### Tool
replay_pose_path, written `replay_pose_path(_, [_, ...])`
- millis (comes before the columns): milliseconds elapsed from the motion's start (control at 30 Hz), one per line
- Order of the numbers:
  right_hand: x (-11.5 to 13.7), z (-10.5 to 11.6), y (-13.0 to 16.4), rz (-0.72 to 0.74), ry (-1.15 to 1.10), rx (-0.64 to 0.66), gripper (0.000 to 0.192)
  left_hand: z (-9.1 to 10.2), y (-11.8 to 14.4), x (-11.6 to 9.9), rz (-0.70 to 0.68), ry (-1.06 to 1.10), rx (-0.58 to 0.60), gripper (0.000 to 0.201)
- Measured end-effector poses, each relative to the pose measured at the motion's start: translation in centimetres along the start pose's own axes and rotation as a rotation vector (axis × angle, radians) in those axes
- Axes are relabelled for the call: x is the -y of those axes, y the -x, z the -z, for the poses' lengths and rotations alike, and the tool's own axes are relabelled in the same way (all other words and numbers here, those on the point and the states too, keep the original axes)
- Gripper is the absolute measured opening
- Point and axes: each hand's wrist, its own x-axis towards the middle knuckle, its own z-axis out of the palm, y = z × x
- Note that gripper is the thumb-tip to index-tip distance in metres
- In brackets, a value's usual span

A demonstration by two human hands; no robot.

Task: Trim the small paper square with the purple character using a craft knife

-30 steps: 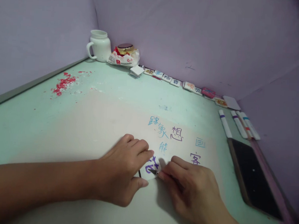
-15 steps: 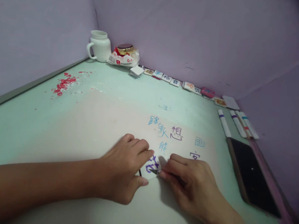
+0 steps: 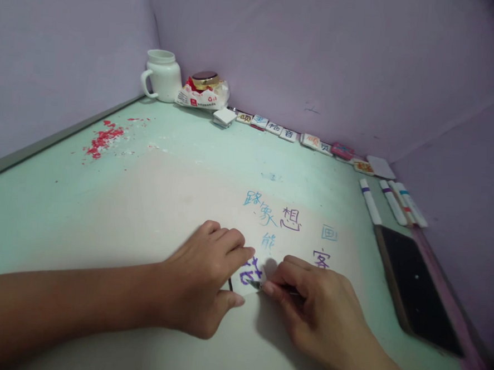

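The left hand (image 3: 205, 280) presses fingertips on a small white tile (image 3: 250, 274) bearing a purple character, low on the pale surface (image 3: 158, 202); the right hand (image 3: 318, 315) pinches a thin blade (image 3: 256, 284) against its edge.

Handwritten characters are read on the white sheet (image 3: 212, 205). Landmark: purple 想 (image 3: 291, 218). Just left of it, blue 路 (image 3: 253, 198) and 象 (image 3: 268, 214). Below-left, blue 能 (image 3: 269, 241). Right of it, blue 画 (image 3: 330, 232); below that, purple 客 (image 3: 322, 258). A purple character (image 3: 252, 272) between the hands is partly hidden, unreadable. On the tiles (image 3: 289, 134) by the wall, only 音 is made out. Print on the red-white wrapper (image 3: 202, 97) is too small.
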Motion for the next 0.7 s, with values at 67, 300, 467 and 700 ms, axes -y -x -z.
replay_pose_path(67, [0.3, -0.2, 0.3, -0.037, 0.036, -0.033, 0.021, 0.0, 0.0, 0.0, -0.002, -0.001, 0.001, 0.04])
replay_pose_path(300, [1.0, 0.4, 0.4, -0.161, 0.044, 0.036, 0.018, 0.2, 0.0, -0.2, -0.004, 0.003, 0.018, 0.041])
replay_pose_path(467, [1.4, 0.8, 0.4, -0.231, 0.057, 0.066, 0.018, 0.1, 0.0, -0.2, -0.009, 0.007, 0.008, 0.043])
replay_pose_path(700, [1.7, 2.3, -1.2, -0.147, 0.119, 0.137, 0.016, 0.1, 0.0, 0.0, -0.012, 0.028, 0.01, 0.038])
